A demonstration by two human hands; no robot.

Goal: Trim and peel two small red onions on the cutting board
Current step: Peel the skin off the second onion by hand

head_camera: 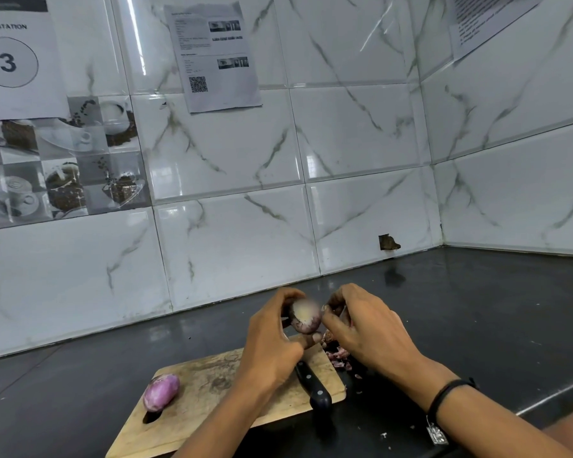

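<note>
knife (313,385) on board (212,391), peels (339,357) beside it

Bright, even light; glare streaks on glossy wall tiles (361,133); held onion (306,317) blurred; wide-angle bowing at edges.

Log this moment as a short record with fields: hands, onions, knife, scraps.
hands: left hand grips the small red onion with a pale cut end, raised above the wooden cutting board; right hand pinches at that onion's right side
second onion: pink-purple oval onion lying on the board's left part, untouched
knife: black-handled knife lying on the board, blade mostly hidden under the left hand
scraps: reddish peel scraps on the black countertop by the board's right edge
</note>
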